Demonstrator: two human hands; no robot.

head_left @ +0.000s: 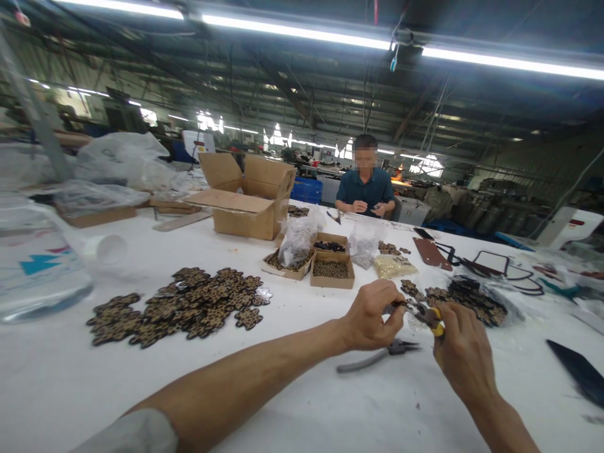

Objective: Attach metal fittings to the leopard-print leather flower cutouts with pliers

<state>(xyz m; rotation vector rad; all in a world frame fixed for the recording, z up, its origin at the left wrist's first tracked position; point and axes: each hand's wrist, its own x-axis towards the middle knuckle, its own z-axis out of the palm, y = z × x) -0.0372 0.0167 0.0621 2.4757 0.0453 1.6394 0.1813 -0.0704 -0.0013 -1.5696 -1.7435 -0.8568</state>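
My right hand [465, 346] is closed around the yellow handles of a pair of pliers [427, 314]. The jaws of the pliers point left, up against the fingertips of my left hand [375, 318]. Pinched between those fingertips is a small dark piece [399, 304], mostly hidden by the fingers, so its kind does not show. Beneath both hands, a second pair of pliers [363, 363] with grey handles lies on the white table. A spread pile of brown-and-black patterned flower-shaped pieces [202, 305] lies left of my left hand.
Small cardboard trays of metal bits [333, 281] stand beyond my hands, near an open cardboard box [245, 217]. More patterned pieces lie by a plastic bag [512, 308] on the right. A dark flat phone-like object [576, 371] lies far right. Across the table sits a person [364, 189].
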